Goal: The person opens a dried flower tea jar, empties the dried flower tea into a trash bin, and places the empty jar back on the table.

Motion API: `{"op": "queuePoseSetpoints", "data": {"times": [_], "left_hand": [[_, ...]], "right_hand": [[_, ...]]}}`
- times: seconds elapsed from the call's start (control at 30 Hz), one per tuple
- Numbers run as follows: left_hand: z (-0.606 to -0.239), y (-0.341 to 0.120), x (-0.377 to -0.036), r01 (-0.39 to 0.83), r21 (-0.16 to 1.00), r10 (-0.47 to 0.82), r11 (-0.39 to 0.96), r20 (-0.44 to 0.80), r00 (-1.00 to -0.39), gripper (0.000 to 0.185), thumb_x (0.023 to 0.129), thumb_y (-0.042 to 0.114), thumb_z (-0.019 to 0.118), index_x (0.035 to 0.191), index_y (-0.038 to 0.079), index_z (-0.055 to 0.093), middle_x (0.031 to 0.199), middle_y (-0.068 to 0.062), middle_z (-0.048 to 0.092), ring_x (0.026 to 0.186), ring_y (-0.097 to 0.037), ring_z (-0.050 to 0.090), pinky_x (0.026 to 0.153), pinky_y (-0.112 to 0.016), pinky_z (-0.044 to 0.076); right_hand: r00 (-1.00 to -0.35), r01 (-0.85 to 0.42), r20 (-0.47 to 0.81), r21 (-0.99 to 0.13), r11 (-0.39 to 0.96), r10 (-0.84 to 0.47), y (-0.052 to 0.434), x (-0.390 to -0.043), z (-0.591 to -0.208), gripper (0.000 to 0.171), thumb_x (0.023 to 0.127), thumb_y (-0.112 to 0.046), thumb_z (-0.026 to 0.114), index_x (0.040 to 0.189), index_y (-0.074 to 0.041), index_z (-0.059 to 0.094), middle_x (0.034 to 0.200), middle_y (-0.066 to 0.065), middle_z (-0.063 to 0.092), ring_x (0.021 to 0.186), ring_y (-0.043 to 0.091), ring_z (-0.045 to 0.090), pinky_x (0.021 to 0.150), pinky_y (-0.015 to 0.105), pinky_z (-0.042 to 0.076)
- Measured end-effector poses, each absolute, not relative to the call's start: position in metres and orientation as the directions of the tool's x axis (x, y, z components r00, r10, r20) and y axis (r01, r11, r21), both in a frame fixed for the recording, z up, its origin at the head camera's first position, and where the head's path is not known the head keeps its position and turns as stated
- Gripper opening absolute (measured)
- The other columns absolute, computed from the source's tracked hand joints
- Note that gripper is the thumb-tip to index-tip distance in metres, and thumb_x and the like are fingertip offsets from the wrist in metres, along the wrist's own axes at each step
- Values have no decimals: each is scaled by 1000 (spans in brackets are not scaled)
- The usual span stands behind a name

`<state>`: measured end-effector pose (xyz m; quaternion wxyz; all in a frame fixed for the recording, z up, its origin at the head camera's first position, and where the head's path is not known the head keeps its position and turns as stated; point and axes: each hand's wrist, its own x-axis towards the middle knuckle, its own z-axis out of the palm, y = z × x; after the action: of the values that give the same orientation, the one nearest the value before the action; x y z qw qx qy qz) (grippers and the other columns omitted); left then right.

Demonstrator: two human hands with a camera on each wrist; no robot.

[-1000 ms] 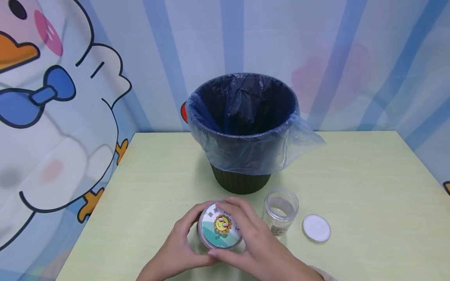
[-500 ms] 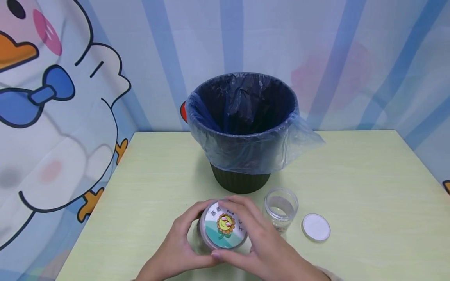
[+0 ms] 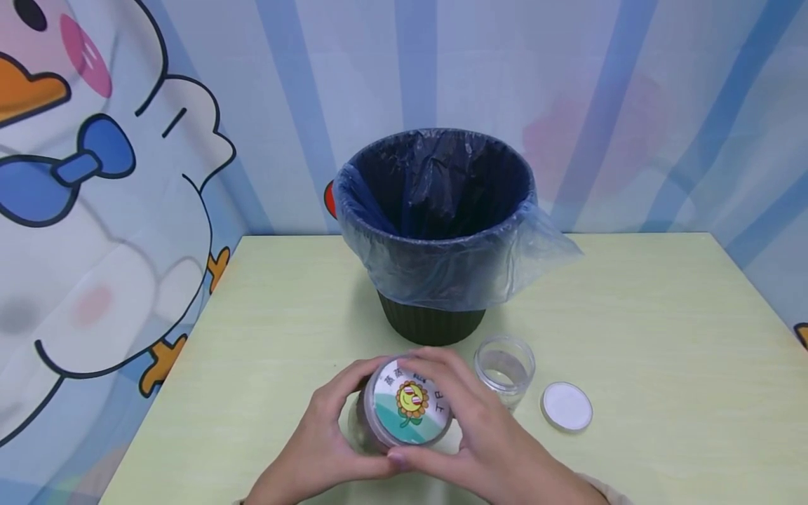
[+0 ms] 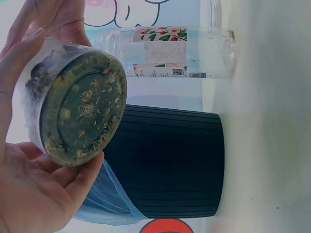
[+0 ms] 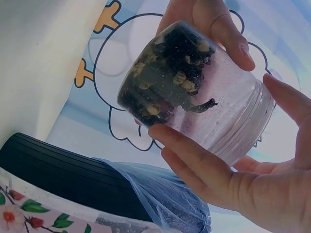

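Observation:
Both hands hold a clear jar [image 3: 409, 403] just above the table, close to me. Its lid bears a sunflower sticker and faces up toward my head. My left hand [image 3: 325, 431] cups the jar body from the left, and my right hand [image 3: 489, 438] curls round the lid rim from the right. From below, the jar [image 4: 80, 109] shows dried flowers and dark leaves packed at its base, resting against my left hand [image 4: 34, 194]. In the right wrist view the jar [image 5: 194, 92] is tilted, with my right hand's fingers [image 5: 204, 167] wrapped under it near the lid.
A dark bin [image 3: 435, 231] lined with a blue plastic bag stands behind the hands. A small open clear jar [image 3: 503, 366] stands right of the hands, with its white lid [image 3: 566, 407] lying flat beside it. The pale green table [image 3: 663, 315] ends at cartoon-printed walls.
The held jar has risen a little and shifted slightly right, its lid now tilted more toward the head camera. Both hands keep their hold. The open jar and white lid have not moved.

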<state>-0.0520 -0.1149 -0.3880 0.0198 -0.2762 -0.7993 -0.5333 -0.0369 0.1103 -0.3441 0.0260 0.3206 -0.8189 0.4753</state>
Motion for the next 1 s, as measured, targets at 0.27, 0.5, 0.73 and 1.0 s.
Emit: {"op": "queuePoseSetpoints", "data": {"times": [0.27,0.5,0.73,1.0], "left_hand": [[-384,-112,-53,487,828,423,278,350,-836,90,66,30,95,143,23,49,137,5,57,121,-17,56,101,-37,48],[-381,-112,-54,509,816,423,273,373,-826,90,66,31,95,143,22,49,137,4,57,122,-18,56,101,-35,48],[-378,-112,-53,558,784,414,272,428,-803,91,65,31,95,143,24,50,137,6,58,121,-18,57,99,-36,49],[-376,-115,-48,540,784,411,306,403,-818,91,65,33,95,144,22,50,136,5,57,121,-17,56,100,-33,48]], "right_hand": [[-786,-567,358,-742,358,-504,113,-39,-342,73,82,-43,81,144,-26,46,144,-10,42,129,13,44,100,36,48],[-800,-541,322,-753,375,-506,114,-39,-336,73,82,-49,79,144,-29,45,143,-13,42,126,11,45,99,36,49],[-746,-634,411,-681,368,-525,114,-40,-334,75,81,-45,81,145,-25,46,143,-8,44,125,13,48,98,35,50],[-666,-740,486,-520,426,-566,113,-42,-334,85,79,-50,81,148,-17,45,141,-2,48,122,14,50,94,33,52]]}}
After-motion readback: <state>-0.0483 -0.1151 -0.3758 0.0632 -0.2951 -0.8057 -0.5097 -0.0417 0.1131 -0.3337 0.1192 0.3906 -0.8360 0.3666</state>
